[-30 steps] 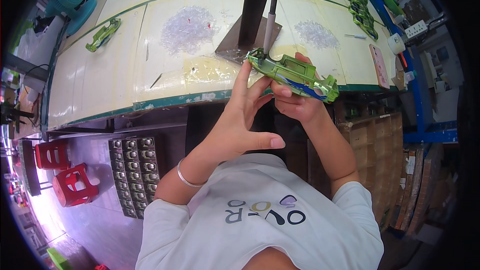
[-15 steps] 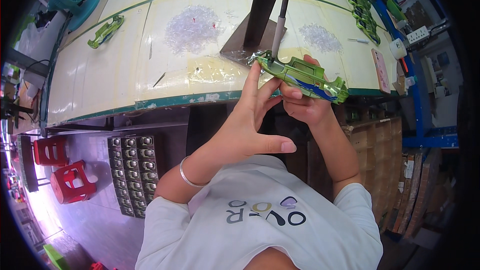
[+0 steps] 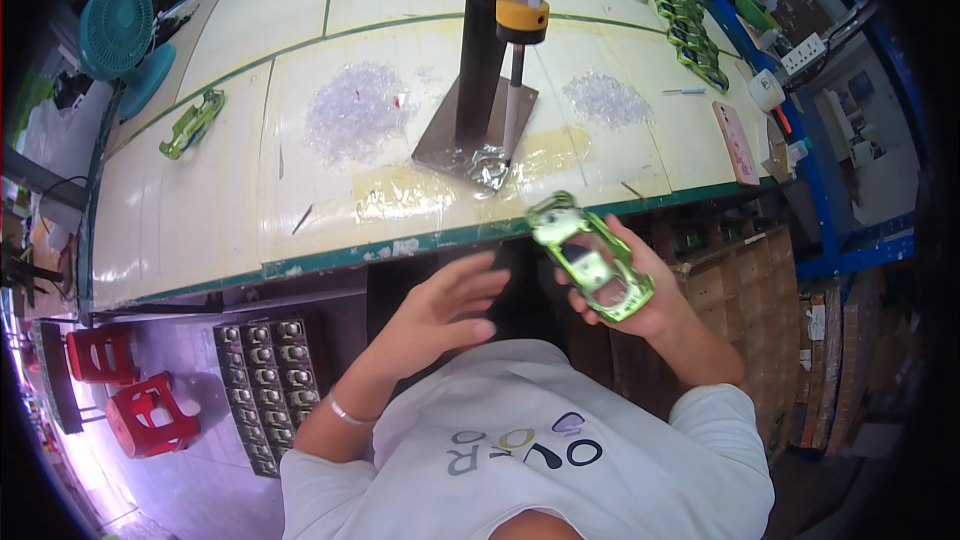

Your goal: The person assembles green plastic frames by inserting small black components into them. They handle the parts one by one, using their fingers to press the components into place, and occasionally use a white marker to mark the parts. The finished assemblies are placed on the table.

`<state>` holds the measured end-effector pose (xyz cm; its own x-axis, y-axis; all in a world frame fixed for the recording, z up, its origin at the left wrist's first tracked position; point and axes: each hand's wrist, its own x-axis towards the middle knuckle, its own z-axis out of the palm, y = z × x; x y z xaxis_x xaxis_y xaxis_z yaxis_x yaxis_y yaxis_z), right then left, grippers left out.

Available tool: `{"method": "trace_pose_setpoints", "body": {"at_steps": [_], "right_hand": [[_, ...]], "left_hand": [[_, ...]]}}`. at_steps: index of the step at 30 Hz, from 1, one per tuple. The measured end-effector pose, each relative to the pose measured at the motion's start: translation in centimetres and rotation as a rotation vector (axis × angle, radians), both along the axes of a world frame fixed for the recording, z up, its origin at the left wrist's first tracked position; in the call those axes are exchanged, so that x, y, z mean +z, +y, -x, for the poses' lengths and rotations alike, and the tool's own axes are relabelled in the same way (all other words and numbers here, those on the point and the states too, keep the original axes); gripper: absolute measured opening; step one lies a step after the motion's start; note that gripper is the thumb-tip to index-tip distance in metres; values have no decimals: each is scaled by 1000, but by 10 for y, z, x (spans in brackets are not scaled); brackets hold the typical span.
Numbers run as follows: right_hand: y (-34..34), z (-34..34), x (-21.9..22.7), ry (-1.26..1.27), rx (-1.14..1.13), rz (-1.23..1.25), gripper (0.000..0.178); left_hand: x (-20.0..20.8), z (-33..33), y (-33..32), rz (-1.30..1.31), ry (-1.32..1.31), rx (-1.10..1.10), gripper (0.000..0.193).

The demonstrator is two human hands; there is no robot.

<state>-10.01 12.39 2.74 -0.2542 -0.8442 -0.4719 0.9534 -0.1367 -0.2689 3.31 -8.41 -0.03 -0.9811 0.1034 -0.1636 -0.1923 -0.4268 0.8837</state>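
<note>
My right hand [image 3: 648, 285] grips a shiny green toy car body [image 3: 590, 258] just off the table's front edge, its outer side turned up and its window gaps showing. Apart from it, my left hand [image 3: 445, 305] hangs with loosely spread fingers and holds nothing. Beyond them stands a post-mounted power screwdriver [image 3: 523, 20] with a yellow collar, its grey shaft pointing down at a metal base plate [image 3: 440, 145]. Piles of small clear plastic pieces lie to the left [image 3: 358, 110] and right [image 3: 608, 100] of the post.
One green car body [image 3: 192, 125] rests at the table's left. Several more [image 3: 690, 35] are lined up at the far right, near a pink phone [image 3: 735, 143]. A teal fan [image 3: 118, 30] stands far left. Below are a tray of car parts [image 3: 265, 385] and red stools [image 3: 152, 415].
My right hand has drawn the car body away from the screwdriver tip, back toward me, and turned it over. My left hand has let go and moved down and left.
</note>
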Motion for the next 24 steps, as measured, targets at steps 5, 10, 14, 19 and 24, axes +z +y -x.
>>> {"method": "trace_pose_setpoints", "body": {"at_steps": [5,10,14,19,24], "right_hand": [[33,71,27,542,-378,-345,34],[29,214,16,1505,-302,-961,42],[9,298,-10,2043,47,-1410,44],[-29,339,-23,2309,7,-1774,45],[-31,302,-23,2369,-364,-1269,34]], "left_hand": [[9,-18,-56,192,18,281,39],[33,3,-111,510,27,556,27],[32,20,-177,1089,85,685,29],[1,48,-278,2018,264,1007,31],[-7,44,-325,2195,-403,689,27]]}}
